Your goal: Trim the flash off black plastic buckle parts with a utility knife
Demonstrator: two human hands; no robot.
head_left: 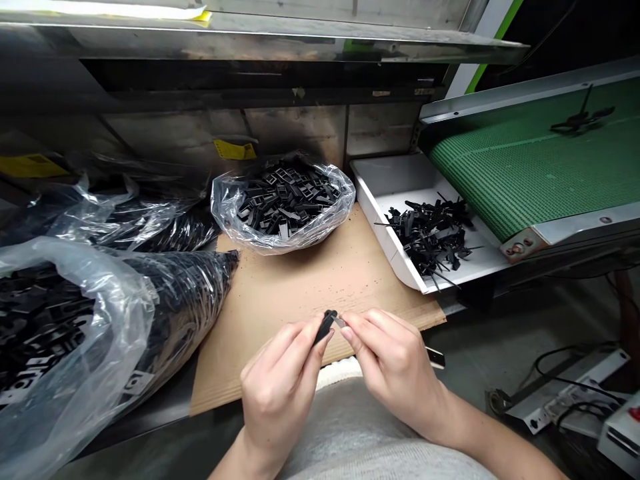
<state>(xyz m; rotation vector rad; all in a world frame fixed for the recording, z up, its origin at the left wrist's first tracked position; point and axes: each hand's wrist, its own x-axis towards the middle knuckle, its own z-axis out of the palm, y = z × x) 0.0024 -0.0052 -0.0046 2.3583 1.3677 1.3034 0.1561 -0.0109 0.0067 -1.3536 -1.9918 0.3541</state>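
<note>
My left hand [283, 383] pinches a small black plastic part [325, 328] between thumb and fingers, low over the near side of the cardboard. Close against it, my right hand [395, 367] is closed on a knife; its short grey blade [339, 322] meets the part's upper end. The dark end of the handle [435, 358] sticks out beyond the right hand, and the rest is hidden by the palm. Beyond both hands, a clear plastic bag [345, 193] stands with its mouth rolled down, full of loose black plastic parts [287, 200].
Brown cardboard [270, 287] with dark specks covers the bench. Large bags [145, 293] of black parts crowd the left. A white tray [395, 257] at right holds spiky black pieces [433, 233], beside a green conveyor belt [540, 160] carrying one piece. A metal shelf [260, 43] overhangs the back.
</note>
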